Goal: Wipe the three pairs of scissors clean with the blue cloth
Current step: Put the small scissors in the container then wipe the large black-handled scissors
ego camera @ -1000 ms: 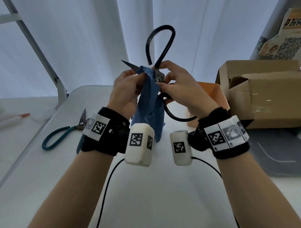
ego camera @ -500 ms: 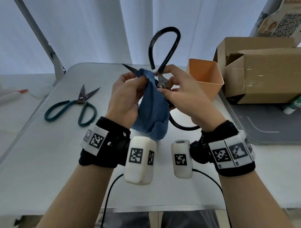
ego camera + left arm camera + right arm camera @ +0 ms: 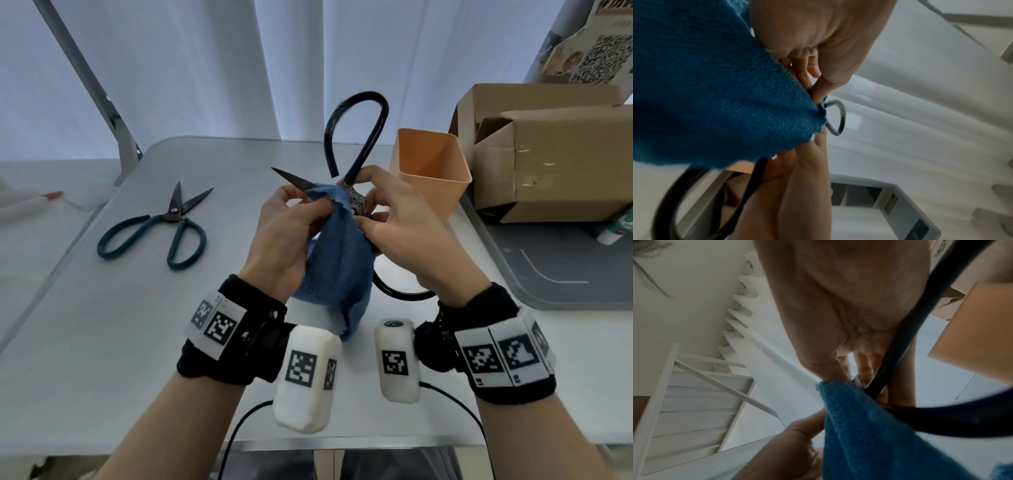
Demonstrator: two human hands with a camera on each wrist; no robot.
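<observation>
Black-handled scissors (image 3: 363,137) are held up above the table, blade tip pointing left. My right hand (image 3: 394,219) pinches them at the pivot, one handle loop rising above it and the other hanging below. My left hand (image 3: 291,219) pinches the blue cloth (image 3: 337,253) folded over the blade; the rest of the cloth hangs down between my wrists. In the wrist views the blue cloth (image 3: 715,91) (image 3: 869,426) fills the foreground beside the black handle (image 3: 920,331). Green-handled scissors (image 3: 164,226) lie partly spread on the table at the left. A third pair is not in sight.
An orange square cup (image 3: 431,168) stands just behind my right hand. A cardboard box (image 3: 548,154) sits on a grey tray (image 3: 565,274) at the right. The white table (image 3: 102,325) ends close to my body; cables run from the wrist cameras.
The head camera has tilted down, bringing the table and the green scissors into fuller sight. Both hands keep the same hold on the cloth and the black scissors, shifting only slightly.
</observation>
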